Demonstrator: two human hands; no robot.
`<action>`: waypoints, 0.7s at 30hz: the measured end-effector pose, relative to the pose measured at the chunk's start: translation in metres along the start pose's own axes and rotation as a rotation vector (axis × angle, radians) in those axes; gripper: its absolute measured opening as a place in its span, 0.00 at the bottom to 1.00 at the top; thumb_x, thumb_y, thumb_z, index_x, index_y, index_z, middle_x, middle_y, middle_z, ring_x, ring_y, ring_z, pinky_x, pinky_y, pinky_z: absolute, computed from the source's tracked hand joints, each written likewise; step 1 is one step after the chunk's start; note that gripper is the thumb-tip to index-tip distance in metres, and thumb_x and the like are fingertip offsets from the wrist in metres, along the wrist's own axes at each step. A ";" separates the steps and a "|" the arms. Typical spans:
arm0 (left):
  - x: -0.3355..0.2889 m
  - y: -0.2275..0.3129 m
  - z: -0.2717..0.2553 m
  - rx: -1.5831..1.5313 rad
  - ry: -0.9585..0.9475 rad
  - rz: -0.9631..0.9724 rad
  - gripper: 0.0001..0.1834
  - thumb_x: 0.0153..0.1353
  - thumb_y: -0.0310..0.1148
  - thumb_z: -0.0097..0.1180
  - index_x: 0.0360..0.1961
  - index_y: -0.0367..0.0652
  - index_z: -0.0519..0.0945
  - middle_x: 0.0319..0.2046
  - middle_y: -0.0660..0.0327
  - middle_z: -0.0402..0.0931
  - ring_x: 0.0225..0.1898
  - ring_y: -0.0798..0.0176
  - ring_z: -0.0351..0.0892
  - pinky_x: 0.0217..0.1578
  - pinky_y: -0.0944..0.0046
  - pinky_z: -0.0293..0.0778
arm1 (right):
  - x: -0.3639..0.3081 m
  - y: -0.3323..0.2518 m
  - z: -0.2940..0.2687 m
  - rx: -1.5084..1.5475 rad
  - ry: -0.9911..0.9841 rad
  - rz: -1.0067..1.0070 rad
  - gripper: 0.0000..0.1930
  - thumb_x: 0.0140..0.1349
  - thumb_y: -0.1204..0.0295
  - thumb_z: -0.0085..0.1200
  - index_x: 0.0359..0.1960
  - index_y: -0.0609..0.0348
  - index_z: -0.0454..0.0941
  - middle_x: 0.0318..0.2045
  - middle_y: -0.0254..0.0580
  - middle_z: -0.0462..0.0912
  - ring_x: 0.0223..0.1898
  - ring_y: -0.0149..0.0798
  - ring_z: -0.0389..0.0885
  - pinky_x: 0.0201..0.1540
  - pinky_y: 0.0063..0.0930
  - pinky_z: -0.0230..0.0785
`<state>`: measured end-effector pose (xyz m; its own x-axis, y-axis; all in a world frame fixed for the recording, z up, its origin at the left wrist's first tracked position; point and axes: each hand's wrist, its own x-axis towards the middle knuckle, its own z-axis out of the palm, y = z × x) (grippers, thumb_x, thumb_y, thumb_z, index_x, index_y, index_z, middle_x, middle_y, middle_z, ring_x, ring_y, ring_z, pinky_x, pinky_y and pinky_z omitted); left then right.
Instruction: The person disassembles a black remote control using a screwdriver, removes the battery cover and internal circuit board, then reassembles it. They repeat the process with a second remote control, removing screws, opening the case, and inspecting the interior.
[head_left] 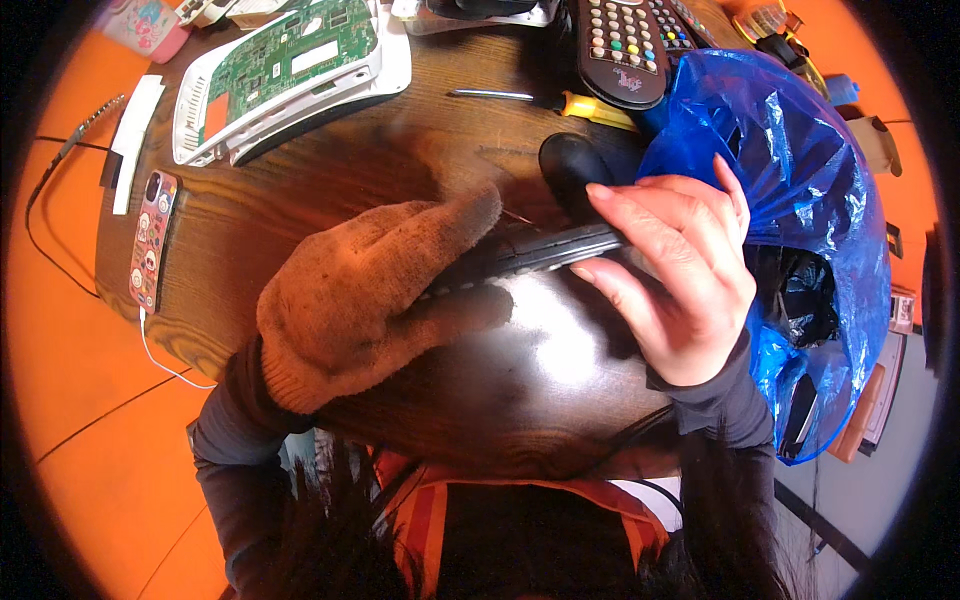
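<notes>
A gloved left hand (365, 290) closes around 1 end of a slim black device (560, 251) while a bare right hand (690, 265) pinches the other between thumb and fingers, above a dark wooden table (235, 215). The 2-handed grip, with an edge facing up, likely keeps it steady. Beyond lies a yellow-handled screwdriver (598, 110), seemingly parked within reach; a blue plastic bag (790, 165) sits at right.

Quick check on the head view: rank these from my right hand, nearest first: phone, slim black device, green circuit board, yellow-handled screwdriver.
From the right hand:
1. Slim black device: between its thumb and fingers.
2. Yellow-handled screwdriver: beyond the hand, slightly left.
3. Green circuit board: upper left.
4. Phone: far left.
</notes>
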<state>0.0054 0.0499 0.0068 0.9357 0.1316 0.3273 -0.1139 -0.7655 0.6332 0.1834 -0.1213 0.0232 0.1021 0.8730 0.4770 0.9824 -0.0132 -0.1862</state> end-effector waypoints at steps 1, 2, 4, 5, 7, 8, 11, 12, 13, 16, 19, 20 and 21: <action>0.000 0.001 0.000 -0.005 -0.024 0.007 0.33 0.49 0.34 0.67 0.57 0.37 0.70 0.40 0.48 0.79 0.41 0.47 0.80 0.40 0.57 0.76 | 0.001 0.001 -0.002 0.067 0.002 0.007 0.21 0.43 0.65 0.68 0.40 0.59 0.82 0.36 0.38 0.83 0.41 0.42 0.78 0.57 0.39 0.57; 0.000 0.003 0.001 -0.020 -0.046 -0.002 0.35 0.48 0.32 0.68 0.58 0.37 0.69 0.41 0.48 0.79 0.40 0.47 0.80 0.41 0.57 0.76 | 0.002 0.002 -0.003 0.106 -0.026 0.021 0.20 0.42 0.65 0.69 0.38 0.59 0.82 0.34 0.38 0.83 0.39 0.41 0.78 0.54 0.37 0.58; 0.000 0.005 0.002 -0.009 -0.056 0.007 0.37 0.47 0.32 0.68 0.59 0.37 0.68 0.40 0.48 0.79 0.37 0.47 0.81 0.38 0.58 0.76 | 0.003 0.005 -0.005 0.209 -0.045 0.043 0.18 0.41 0.65 0.70 0.34 0.59 0.82 0.31 0.38 0.83 0.36 0.40 0.78 0.48 0.34 0.60; -0.001 0.007 0.003 0.017 -0.044 0.025 0.37 0.48 0.33 0.68 0.60 0.37 0.68 0.38 0.48 0.79 0.35 0.48 0.81 0.35 0.57 0.76 | 0.002 0.005 -0.005 0.223 -0.048 0.044 0.17 0.41 0.65 0.70 0.32 0.59 0.81 0.31 0.37 0.83 0.35 0.39 0.77 0.46 0.33 0.60; -0.002 0.010 0.004 0.078 -0.051 0.037 0.38 0.48 0.36 0.68 0.60 0.37 0.68 0.35 0.49 0.80 0.30 0.49 0.81 0.30 0.57 0.76 | 0.000 0.006 -0.004 0.260 -0.054 0.080 0.16 0.40 0.65 0.71 0.30 0.58 0.81 0.29 0.37 0.83 0.33 0.38 0.77 0.42 0.31 0.60; -0.004 0.012 0.004 0.113 -0.069 0.031 0.38 0.48 0.36 0.68 0.59 0.36 0.68 0.34 0.50 0.80 0.28 0.49 0.80 0.28 0.57 0.76 | -0.001 0.005 -0.004 0.262 -0.060 0.081 0.16 0.40 0.65 0.71 0.29 0.58 0.81 0.29 0.37 0.83 0.32 0.38 0.76 0.42 0.30 0.60; -0.006 0.016 0.004 0.169 -0.090 0.028 0.38 0.48 0.38 0.68 0.59 0.35 0.68 0.32 0.51 0.80 0.25 0.51 0.80 0.24 0.56 0.74 | -0.003 0.005 -0.004 0.283 -0.092 0.104 0.15 0.40 0.65 0.71 0.28 0.57 0.81 0.28 0.36 0.83 0.31 0.37 0.75 0.40 0.29 0.60; -0.007 0.018 0.004 0.175 -0.092 0.011 0.38 0.48 0.39 0.68 0.59 0.34 0.68 0.31 0.51 0.80 0.25 0.51 0.79 0.23 0.56 0.73 | -0.003 0.005 -0.004 0.295 -0.095 0.099 0.15 0.40 0.65 0.71 0.28 0.57 0.81 0.28 0.36 0.83 0.31 0.37 0.75 0.40 0.29 0.60; -0.007 0.018 0.004 0.188 -0.085 0.031 0.38 0.48 0.38 0.68 0.59 0.34 0.68 0.31 0.51 0.80 0.25 0.51 0.79 0.23 0.56 0.73 | -0.003 0.005 -0.004 0.315 -0.103 0.109 0.15 0.40 0.65 0.71 0.28 0.57 0.81 0.28 0.36 0.83 0.30 0.36 0.75 0.40 0.29 0.60; -0.005 0.018 0.004 0.188 -0.085 0.010 0.37 0.49 0.38 0.67 0.58 0.33 0.68 0.32 0.50 0.80 0.26 0.50 0.80 0.23 0.56 0.74 | -0.002 0.004 -0.001 0.341 -0.109 0.118 0.14 0.41 0.66 0.70 0.29 0.57 0.81 0.29 0.36 0.82 0.31 0.37 0.75 0.41 0.29 0.60; -0.003 0.017 0.005 0.165 -0.091 -0.034 0.35 0.49 0.37 0.67 0.57 0.33 0.69 0.33 0.49 0.80 0.28 0.49 0.81 0.26 0.56 0.76 | -0.001 0.001 0.007 0.271 -0.055 0.150 0.14 0.40 0.64 0.71 0.29 0.47 0.81 0.28 0.27 0.78 0.32 0.34 0.72 0.45 0.30 0.53; -0.002 0.016 0.006 0.164 -0.076 -0.033 0.35 0.50 0.37 0.67 0.56 0.33 0.69 0.33 0.48 0.80 0.29 0.49 0.81 0.27 0.56 0.76 | -0.003 -0.001 0.007 0.262 -0.087 0.181 0.14 0.42 0.63 0.70 0.32 0.47 0.82 0.32 0.28 0.79 0.37 0.34 0.74 0.56 0.36 0.48; -0.002 0.016 0.006 0.160 -0.064 -0.038 0.34 0.50 0.37 0.67 0.56 0.33 0.69 0.34 0.47 0.79 0.30 0.48 0.82 0.29 0.56 0.77 | -0.003 -0.002 0.007 0.256 -0.074 0.141 0.15 0.42 0.64 0.70 0.33 0.49 0.82 0.33 0.30 0.80 0.39 0.36 0.76 0.58 0.37 0.48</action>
<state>0.0041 0.0333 0.0122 0.9583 0.1255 0.2567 -0.0286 -0.8518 0.5231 0.1797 -0.1210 0.0163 0.2138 0.9046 0.3688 0.8869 -0.0216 -0.4614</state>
